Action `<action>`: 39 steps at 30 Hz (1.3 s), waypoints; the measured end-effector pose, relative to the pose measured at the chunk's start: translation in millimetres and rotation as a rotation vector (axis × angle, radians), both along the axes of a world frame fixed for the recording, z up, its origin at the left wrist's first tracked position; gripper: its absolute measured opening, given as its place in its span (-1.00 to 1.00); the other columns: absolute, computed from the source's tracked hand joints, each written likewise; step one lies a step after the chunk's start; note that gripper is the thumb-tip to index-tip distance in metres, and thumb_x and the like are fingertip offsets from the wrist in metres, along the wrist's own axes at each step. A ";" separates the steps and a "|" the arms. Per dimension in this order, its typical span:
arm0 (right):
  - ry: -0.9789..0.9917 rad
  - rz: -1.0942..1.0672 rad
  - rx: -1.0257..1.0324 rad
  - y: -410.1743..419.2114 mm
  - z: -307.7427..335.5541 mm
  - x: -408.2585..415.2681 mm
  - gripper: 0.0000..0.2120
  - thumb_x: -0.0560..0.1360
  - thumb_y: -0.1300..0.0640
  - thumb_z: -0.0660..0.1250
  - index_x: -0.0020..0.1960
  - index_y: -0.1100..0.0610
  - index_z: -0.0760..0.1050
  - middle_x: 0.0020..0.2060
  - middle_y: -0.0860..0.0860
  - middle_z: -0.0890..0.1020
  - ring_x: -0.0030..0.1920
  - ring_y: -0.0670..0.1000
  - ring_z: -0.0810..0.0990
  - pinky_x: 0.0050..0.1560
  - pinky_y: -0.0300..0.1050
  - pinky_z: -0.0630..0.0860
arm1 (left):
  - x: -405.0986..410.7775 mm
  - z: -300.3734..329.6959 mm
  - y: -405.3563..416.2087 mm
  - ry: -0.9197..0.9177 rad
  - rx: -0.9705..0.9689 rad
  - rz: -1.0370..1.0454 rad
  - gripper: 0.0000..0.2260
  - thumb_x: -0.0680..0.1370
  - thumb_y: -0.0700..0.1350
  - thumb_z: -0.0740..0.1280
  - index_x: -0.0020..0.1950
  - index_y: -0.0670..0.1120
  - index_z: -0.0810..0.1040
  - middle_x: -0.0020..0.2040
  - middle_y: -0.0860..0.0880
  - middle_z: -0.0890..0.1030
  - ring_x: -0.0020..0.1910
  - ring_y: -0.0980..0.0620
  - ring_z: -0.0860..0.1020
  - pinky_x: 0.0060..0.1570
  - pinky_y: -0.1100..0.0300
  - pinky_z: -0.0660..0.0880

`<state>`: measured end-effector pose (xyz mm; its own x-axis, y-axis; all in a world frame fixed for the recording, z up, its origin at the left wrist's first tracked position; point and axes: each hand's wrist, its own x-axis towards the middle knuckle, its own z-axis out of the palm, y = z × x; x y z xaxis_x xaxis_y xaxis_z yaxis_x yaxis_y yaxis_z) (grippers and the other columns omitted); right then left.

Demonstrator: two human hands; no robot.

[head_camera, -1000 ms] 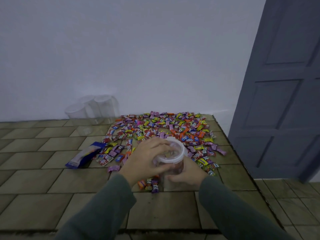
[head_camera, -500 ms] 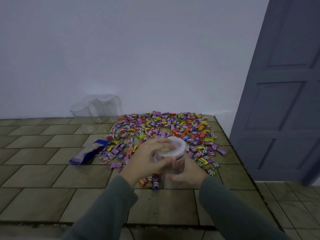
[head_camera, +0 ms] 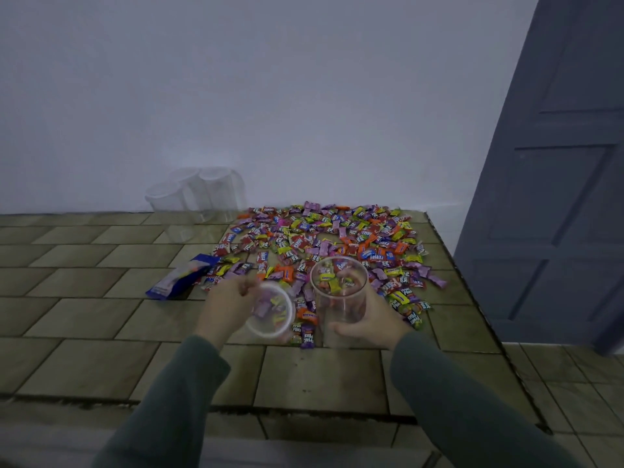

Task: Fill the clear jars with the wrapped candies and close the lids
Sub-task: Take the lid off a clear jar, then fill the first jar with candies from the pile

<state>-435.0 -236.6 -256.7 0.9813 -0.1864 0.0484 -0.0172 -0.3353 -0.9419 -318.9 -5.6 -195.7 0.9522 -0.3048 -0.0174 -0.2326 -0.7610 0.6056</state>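
Observation:
A clear jar (head_camera: 338, 298) stands open on the tiled counter, near the front edge of a wide spread of wrapped candies (head_camera: 324, 241). Whether any candies lie inside it I cannot tell, since the pile shows through its wall. My right hand (head_camera: 369, 320) grips the jar low on its right side. My left hand (head_camera: 226, 304) holds the jar's clear round lid (head_camera: 270, 310) just left of the jar, tilted, with candies showing through it.
Three more clear jars (head_camera: 197, 197) stand against the white wall at the back left. A blue candy bag (head_camera: 179, 276) lies flat left of the pile. The counter's right edge (head_camera: 469, 288) drops off beside a grey door (head_camera: 557, 184).
The lid sat on the jar under my left hand before. Now my left hand has lifted it off and moved it to the left, leaving the jar open.

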 end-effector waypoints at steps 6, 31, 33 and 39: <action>0.002 0.003 0.017 1.1 0.4 -1.0 -0.14 0.22 0.05 0.62 0.41 -0.11 0.26 0.22 -0.08 0.57 0.24 -0.10 0.54 0.33 -0.04 0.45 | -2.2 -36.4 10.3 0.126 0.362 -0.042 -0.87 0.60 -0.09 0.27 0.07 -0.01 0.60 -0.04 0.06 0.57 -0.12 0.11 0.52 -0.14 0.24 0.42; 0.059 -0.152 -0.500 -44.2 -11.0 -45.4 -0.43 0.50 0.22 0.35 0.46 -0.04 0.31 0.32 -0.08 0.33 0.18 -0.12 0.43 0.03 -0.43 0.34 | -51.8 -14.6 -44.4 -0.241 -0.125 -0.025 -0.82 0.62 -0.11 0.24 0.21 -0.02 0.50 0.16 -0.03 0.44 -0.02 0.12 0.44 -0.11 0.30 0.38; 0.027 -0.288 -0.539 -50.8 -18.2 -48.2 -0.57 0.52 0.17 0.35 0.38 0.02 0.43 0.22 -0.07 0.41 0.05 -0.14 0.44 -0.01 -0.40 0.33 | -67.6 14.8 -49.6 -0.407 -0.356 0.030 -0.93 0.60 -0.11 0.27 0.07 -0.02 0.50 0.02 0.03 0.43 -0.14 0.21 0.43 -0.22 0.39 0.31; 0.086 -0.460 -0.606 -77.1 -22.7 -47.9 -0.64 0.52 0.16 0.31 0.30 0.08 0.50 0.22 0.01 0.47 0.24 0.02 0.43 0.24 -0.11 0.39 | -128.7 37.2 -108.2 -0.676 -0.506 -0.401 -0.92 0.55 -0.16 0.30 0.00 -0.12 0.54 -0.09 0.03 0.48 -0.14 0.27 0.38 -0.09 0.47 0.31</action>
<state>-482.9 -313.7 -279.4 0.8159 -0.5428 0.1991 -0.3454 -0.7339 -0.5849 -447.6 -113.8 -158.6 0.5340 -0.4327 0.7264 -0.8444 -0.2302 0.4837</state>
